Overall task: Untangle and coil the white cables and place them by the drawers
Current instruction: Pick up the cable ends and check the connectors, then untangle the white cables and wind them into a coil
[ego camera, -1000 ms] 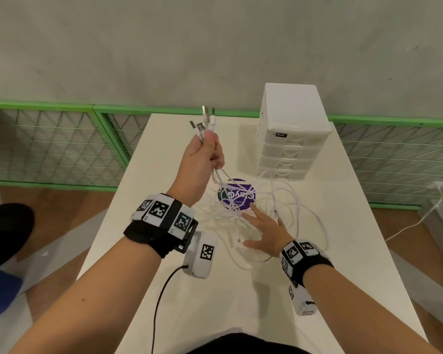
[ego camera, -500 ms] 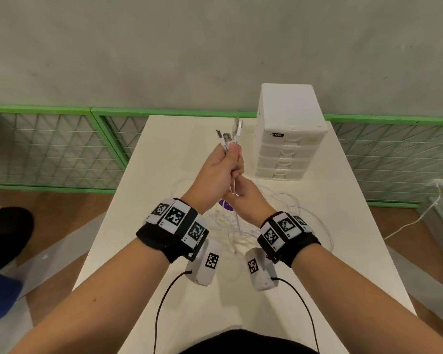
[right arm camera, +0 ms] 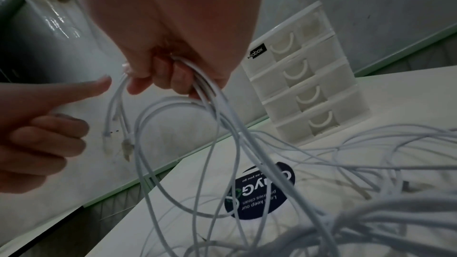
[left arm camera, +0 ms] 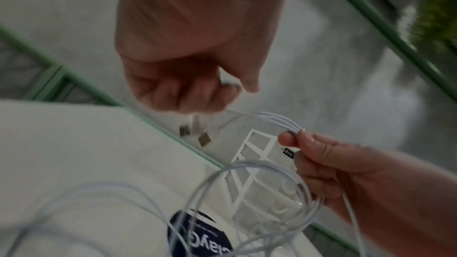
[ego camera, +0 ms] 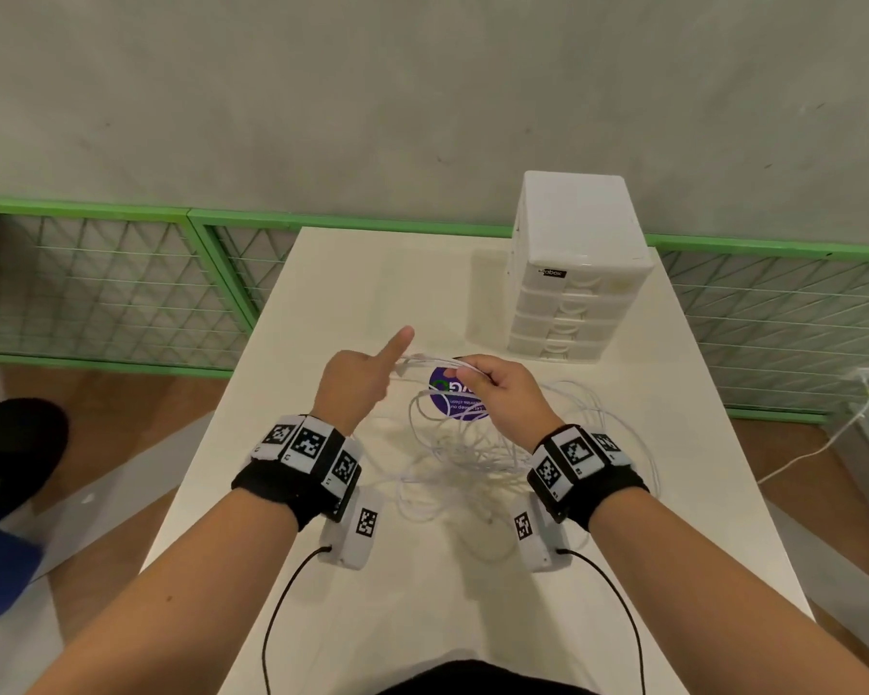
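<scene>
Several thin white cables (ego camera: pixel 472 459) lie tangled on the white table (ego camera: pixel 372 273) between my wrists. My right hand (ego camera: pixel 502 393) grips a bunch of their strands above the tangle. From this fist (right arm camera: pixel 168 69) the plug ends (right arm camera: pixel 126 148) hang free toward the left. My left hand (ego camera: pixel 357 388) is beside those ends, fingers curled and thumb stuck out. In the right wrist view the left hand (right arm camera: pixel 42 144) is apart from the plugs and holds nothing. The white drawer unit (ego camera: pixel 573 293) stands at the table's back right, beyond the right hand.
A round purple sticker (ego camera: pixel 447 406) lies on the table under the raised strands. A green mesh fence (ego camera: pixel 96 213) runs along the back and left. On the floor at right lies another white lead (ego camera: pixel 823 443). At left is a dark and blue shape (ego camera: pixel 11 443).
The left hand held the plug ends upright with the right hand just below. It has let go; the right hand now holds the bunch, lower, with the ends pointing left.
</scene>
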